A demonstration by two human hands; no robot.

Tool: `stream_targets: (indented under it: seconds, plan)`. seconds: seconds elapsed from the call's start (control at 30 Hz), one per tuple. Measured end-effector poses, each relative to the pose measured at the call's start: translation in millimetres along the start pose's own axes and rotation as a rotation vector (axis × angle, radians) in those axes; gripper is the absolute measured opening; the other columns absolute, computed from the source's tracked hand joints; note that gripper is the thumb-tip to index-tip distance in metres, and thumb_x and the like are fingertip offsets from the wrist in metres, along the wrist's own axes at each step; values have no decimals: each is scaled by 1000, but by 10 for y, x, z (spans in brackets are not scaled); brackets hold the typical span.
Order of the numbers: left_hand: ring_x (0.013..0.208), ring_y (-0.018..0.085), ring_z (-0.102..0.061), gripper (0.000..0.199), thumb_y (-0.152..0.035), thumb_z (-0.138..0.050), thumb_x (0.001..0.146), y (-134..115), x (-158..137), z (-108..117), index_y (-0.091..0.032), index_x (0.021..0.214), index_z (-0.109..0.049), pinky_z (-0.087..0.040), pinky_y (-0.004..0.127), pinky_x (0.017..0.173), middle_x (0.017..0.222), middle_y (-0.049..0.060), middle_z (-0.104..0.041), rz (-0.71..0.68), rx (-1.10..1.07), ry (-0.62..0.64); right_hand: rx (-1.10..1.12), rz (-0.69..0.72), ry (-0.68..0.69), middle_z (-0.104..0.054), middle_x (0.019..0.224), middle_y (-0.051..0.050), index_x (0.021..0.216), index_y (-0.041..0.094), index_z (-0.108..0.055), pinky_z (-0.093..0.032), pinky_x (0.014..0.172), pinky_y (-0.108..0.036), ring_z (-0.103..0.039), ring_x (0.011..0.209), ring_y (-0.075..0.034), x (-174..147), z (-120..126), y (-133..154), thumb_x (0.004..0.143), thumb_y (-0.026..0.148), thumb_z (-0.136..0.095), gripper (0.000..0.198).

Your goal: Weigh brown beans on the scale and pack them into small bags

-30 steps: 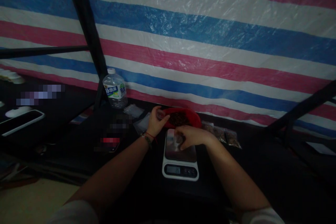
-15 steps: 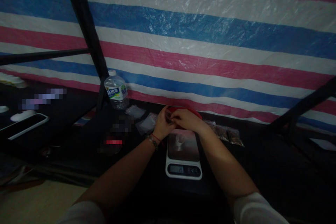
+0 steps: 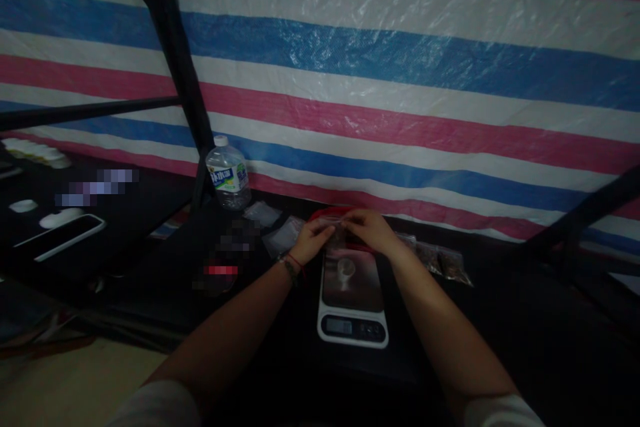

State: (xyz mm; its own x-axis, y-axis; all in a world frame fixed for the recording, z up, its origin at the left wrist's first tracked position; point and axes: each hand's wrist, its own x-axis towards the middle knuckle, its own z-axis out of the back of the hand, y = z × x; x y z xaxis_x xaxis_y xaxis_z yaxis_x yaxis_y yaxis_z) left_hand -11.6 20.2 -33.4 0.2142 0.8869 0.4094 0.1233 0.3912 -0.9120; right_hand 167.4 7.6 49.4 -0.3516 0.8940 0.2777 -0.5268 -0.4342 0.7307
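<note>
Since a second ago your right hand has left the scale and gone up to meet your left hand at the red bowl; the small cup now stands alone on the scale's plate. Both hands pinch a small clear bag between them, your left gripping its left edge and your right its right edge, just above the far end of the scale and in front of the bowl. What is inside the bag is too dim to tell. Empty bags lie on the dark tabletop to the left of your hands, filled bags to the right, and a water bottle stands far left by the striped tarp.
</note>
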Motion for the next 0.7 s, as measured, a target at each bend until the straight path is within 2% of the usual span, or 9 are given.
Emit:
stream_targets:
  seconds: [0.07,0.17,0.23,0.3,0.43,0.53,0.7]
  plan:
    - [89,22,-68,35,-49,-63,83,9,7,15,-17,93,-75,-54,40,85,95,9,-75,7,22,-13,-3,-23,2,-71,81,-4,82,16,-73,-47,68,-27,-63,73,-17,9,-2,-45,82,30,-61,18]
    - [91,21,-66,25,-41,-69,79,19,35,37,-19,87,-76,-51,40,90,93,8,-73,-49,112,-126,11,-47,-24,-71,78,-4,82,16,-73,-46,65,-26,-62,70,-16,20,2,-96,82,35,-60,23]
    - [86,20,-65,20,-38,-72,76,18,50,43,-18,77,-74,-51,37,87,87,7,-72,-60,154,-184,-35,-69,-86,-71,77,-4,81,17,-74,-45,65,-26,-62,70,-17,24,10,-122,82,37,-59,25]
    - [82,19,-64,22,-39,-72,75,10,53,37,-17,72,-72,-52,34,80,82,6,-69,-51,141,-168,-77,-89,-140,-71,77,-5,79,17,-74,-44,65,-27,-62,70,-17,24,22,-134,82,36,-59,25]
    - [78,17,-63,25,-40,-70,77,0,46,9,-16,77,-70,-52,32,76,82,5,-69,7,53,-133,-22,-74,-11,-70,73,-4,77,16,-73,-42,61,-26,-61,66,-17,15,38,-131,80,38,-61,25]
    - [74,16,-63,28,-43,-71,75,8,46,-4,-15,77,-67,-52,31,74,79,3,-68,57,-20,-155,-29,-75,-51,-70,73,-4,76,16,-73,-41,60,-25,-61,67,-16,11,23,-129,80,37,-61,24]
    - [79,17,-65,33,-46,-71,74,23,35,-10,-16,88,-67,-53,31,76,86,4,-70,63,-109,-181,37,-91,-59,-70,74,-3,80,16,-73,-43,61,-25,-61,68,-16,16,-16,-119,78,39,-64,25]
